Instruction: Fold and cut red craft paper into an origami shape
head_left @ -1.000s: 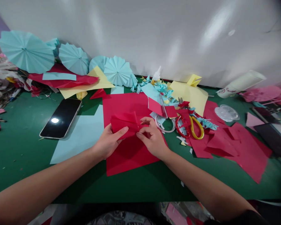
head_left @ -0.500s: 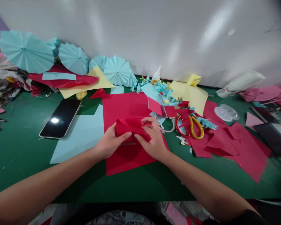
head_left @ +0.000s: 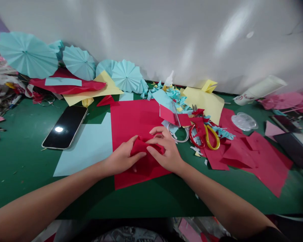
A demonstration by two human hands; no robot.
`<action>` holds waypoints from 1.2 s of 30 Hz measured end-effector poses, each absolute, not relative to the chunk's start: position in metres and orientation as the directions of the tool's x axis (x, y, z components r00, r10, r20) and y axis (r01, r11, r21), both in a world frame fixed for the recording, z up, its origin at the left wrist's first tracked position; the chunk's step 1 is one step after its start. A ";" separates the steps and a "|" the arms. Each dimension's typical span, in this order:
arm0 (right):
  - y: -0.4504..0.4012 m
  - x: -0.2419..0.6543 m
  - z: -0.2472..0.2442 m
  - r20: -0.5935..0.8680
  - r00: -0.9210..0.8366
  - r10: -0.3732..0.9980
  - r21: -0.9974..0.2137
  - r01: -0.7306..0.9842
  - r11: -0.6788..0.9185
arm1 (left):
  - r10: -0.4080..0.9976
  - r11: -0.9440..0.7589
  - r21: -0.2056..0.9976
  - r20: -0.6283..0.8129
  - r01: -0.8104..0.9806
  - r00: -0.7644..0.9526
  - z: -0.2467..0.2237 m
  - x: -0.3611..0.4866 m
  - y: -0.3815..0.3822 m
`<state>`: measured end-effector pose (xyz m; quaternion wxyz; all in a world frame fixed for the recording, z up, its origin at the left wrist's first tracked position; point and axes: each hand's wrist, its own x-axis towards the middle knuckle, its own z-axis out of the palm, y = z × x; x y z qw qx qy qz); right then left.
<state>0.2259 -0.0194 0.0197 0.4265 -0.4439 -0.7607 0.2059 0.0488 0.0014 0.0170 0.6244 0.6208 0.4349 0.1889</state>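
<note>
A small piece of red paper point(head_left: 140, 147), bent into a fold, is held between both hands above a larger red sheet point(head_left: 136, 117). My left hand point(head_left: 122, 155) grips its left side, thumb on the near face and fingers behind. On the right side, my right hand point(head_left: 166, 151) pinches the paper with thumb and fingers, some fingertips raised and curled. The red sheet lies flat on the green table and partly covers a light blue sheet point(head_left: 87, 144). The far side of the folded piece is partly hidden by my fingers.
A phone point(head_left: 65, 127) lies to the left. Red- and yellow-handled scissors point(head_left: 212, 137) sit among paper scraps on the right. Pleated blue paper rosettes point(head_left: 126, 75) lean against the back wall. Cut red paper point(head_left: 260, 158) and a glue bottle point(head_left: 168, 80) are also there.
The held red paper has been folded into a smaller, more curved shape. Both hands have drawn slightly nearer to me, and the left has shifted a little right.
</note>
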 end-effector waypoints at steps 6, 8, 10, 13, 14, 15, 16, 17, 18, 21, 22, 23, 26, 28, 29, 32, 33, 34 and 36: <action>-0.017 0.228 0.022 0.375 -0.294 0.879 -0.768 0.433 0.472 | 0.744 0.026 0.899 -0.310 0.438 0.592 0.015 0.050 -0.001; -0.017 0.227 0.022 0.385 -0.255 0.887 -0.767 0.445 0.461 | 0.772 0.009 0.891 -0.295 0.454 0.563 0.016 0.049 0.001; -0.018 0.227 0.021 0.391 -0.207 0.897 -0.773 0.455 0.442 | 0.808 0.003 0.884 -0.278 0.467 0.520 0.018 0.048 0.002; -0.019 0.225 0.021 0.382 -0.161 0.910 -0.793 0.449 0.412 | 0.827 -0.030 0.876 -0.249 0.482 0.504 0.022 0.047 0.003; -0.020 0.225 0.021 0.377 -0.154 0.913 -0.799 0.445 0.405 | 0.824 -0.055 0.872 -0.235 0.486 0.515 0.023 0.047 0.003; -0.020 0.224 0.021 0.373 -0.148 0.916 -0.805 0.439 0.399 | 0.821 -0.082 0.868 -0.219 0.490 0.526 0.022 0.047 0.003; -0.020 0.224 0.021 0.370 -0.143 0.918 -0.810 0.435 0.394 | 0.823 -0.109 0.865 -0.198 0.490 0.533 0.022 0.047 0.002; -0.021 0.224 0.020 0.369 -0.137 0.919 -0.813 0.431 0.391 | 0.832 -0.131 0.866 -0.168 0.482 0.529 0.021 0.047 0.002; -0.021 0.223 0.020 0.367 -0.133 0.921 -0.817 0.429 0.387 | 0.846 -0.148 0.873 -0.131 0.464 0.517 0.019 0.048 0.001; -0.022 0.223 0.019 0.370 -0.114 0.922 -0.821 0.425 0.382 | 0.885 -0.161 0.920 -0.026 0.357 0.466 0.015 0.048 -0.002; -0.022 0.222 0.019 0.371 -0.110 0.922 -0.821 0.425 0.381 | 0.888 -0.162 0.931 -0.007 0.326 0.460 0.014 0.048 -0.003; -0.022 0.222 0.019 0.373 -0.107 0.922 -0.821 0.425 0.381 | 0.888 -0.166 0.937 0.007 0.306 0.460 0.013 0.047 -0.004; -0.023 0.222 0.020 0.365 -0.097 0.926 -0.828 0.421 0.371 | 0.885 -0.214 0.927 0.050 0.309 0.463 0.014 0.047 -0.004; -0.024 0.221 0.020 0.351 -0.090 0.932 -0.840 0.410 0.356 | 0.880 -0.259 0.912 0.086 0.319 0.467 0.013 0.047 -0.004; -0.024 0.221 0.020 0.343 -0.089 0.935 -0.846 0.402 0.349 | 0.876 -0.284 0.903 0.107 0.323 0.470 0.013 0.047 -0.004; -0.024 0.220 0.019 0.327 -0.101 0.940 -0.860 0.380 0.340 | 0.867 -0.346 0.867 0.150 0.358 0.474 0.011 0.047 -0.004; -0.024 0.220 0.018 0.323 -0.105 0.940 -0.864 0.373 0.339 | 0.868 -0.358 0.852 0.154 0.381 0.472 0.010 0.047 -0.003; -0.024 0.220 0.018 0.319 -0.108 0.941 -0.868 0.365 0.336 | 0.869 -0.366 0.837 0.151 0.407 0.471 0.010 0.047 -0.003; -0.024 0.219 0.018 0.306 -0.111 0.945 -0.878 0.352 0.326 | 0.869 -0.371 0.808 0.127 0.458 0.479 0.011 0.048 -0.002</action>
